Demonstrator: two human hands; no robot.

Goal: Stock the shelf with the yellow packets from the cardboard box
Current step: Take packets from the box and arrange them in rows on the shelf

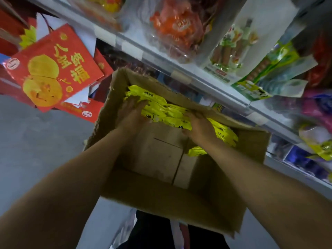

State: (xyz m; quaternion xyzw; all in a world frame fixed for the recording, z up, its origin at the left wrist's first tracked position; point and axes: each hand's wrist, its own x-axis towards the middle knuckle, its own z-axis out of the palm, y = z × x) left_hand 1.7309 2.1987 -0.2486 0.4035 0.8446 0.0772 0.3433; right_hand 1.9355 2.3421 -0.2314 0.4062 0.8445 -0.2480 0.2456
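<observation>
An open cardboard box [161, 198] stands on the floor below me, against the shelf. A row of yellow packets [167, 112] lies along its far side, and one more packet [196, 151] sits lower at the right. Both my hands are inside the box. My left hand [132, 112] lies on the left end of the row with its fingers spread over the packets. My right hand [199, 125] is on the right part of the row, fingers curled around packets. The near half of the box floor is bare cardboard.
White shelf edges [188, 76] run diagonally from the upper left to the right, loaded with orange, green and purple snack bags. Red gift boxes [53, 67] are stacked at the left. Grey floor [36, 141] lies to the left of the box.
</observation>
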